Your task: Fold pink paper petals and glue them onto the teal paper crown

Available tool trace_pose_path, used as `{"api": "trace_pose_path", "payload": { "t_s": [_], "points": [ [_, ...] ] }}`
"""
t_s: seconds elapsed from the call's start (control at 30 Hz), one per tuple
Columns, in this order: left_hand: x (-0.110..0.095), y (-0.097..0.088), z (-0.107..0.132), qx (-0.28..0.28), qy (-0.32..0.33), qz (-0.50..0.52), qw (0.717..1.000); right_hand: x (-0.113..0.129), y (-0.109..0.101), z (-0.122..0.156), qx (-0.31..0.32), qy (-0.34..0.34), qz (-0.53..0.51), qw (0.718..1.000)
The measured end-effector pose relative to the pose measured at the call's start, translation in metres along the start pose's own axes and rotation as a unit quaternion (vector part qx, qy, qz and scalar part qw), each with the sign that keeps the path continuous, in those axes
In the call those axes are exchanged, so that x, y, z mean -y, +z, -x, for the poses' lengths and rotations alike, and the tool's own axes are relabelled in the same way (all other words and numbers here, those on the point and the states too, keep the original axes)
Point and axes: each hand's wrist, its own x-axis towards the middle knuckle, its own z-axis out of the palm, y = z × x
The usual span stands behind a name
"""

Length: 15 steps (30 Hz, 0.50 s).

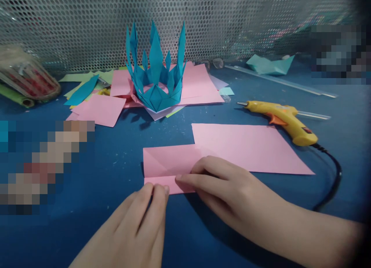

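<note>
My left hand (143, 223) and right hand (236, 186) grasped the creased pink paper rectangle (169, 159), one strip (179, 187) folded over, the remainder lying unfolded.

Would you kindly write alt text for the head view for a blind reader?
A person's left hand and right hand touch a folded pink paper on a blue table. Beyond stands a spiky blue paper crown; to the right lie a flat pink sheet and a yellow glue gun.
</note>
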Motion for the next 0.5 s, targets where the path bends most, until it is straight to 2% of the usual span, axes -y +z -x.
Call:
{"api": "trace_pose_path", "payload": {
  "t_s": [0.23, 0.5],
  "points": [
    [-0.0073, 0.0017, 0.0019, -0.026, -0.010, -0.059, 0.998, 0.0019, -0.0028, 0.0001, 0.000, 0.003, 0.010, 1.000],
    [-0.0067, -0.0038, -0.0039, -0.027, -0.010, -0.085, 0.996, 0.0037, -0.0016, -0.0010, -0.009, 0.001, 0.035, 0.999]
  ]
}}
